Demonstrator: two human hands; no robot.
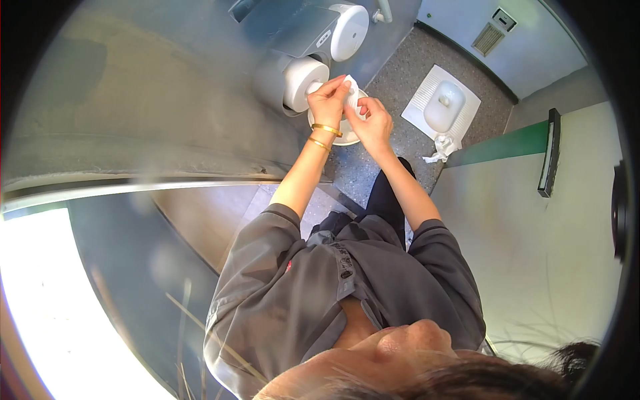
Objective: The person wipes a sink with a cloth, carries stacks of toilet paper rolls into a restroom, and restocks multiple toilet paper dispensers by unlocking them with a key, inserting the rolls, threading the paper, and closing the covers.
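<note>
A strip of white paper (351, 93) is held between my two hands, in front of a large white paper roll (303, 79) in a wall dispenser. My left hand (329, 100), with two gold bracelets on its wrist, pinches the paper's left side beside the roll. On the other side, my right hand (373, 122) has its thumb and fingers closed on the paper's right edge. Below both hands is a round pale bin (347, 137), partly hidden by them.
A white squat toilet (445, 105) is set in the speckled floor, with crumpled paper (441, 149) at its near edge. A round white dispenser cover (350, 33) is on the left wall. A door (533, 233) with a dark handle stands at the right.
</note>
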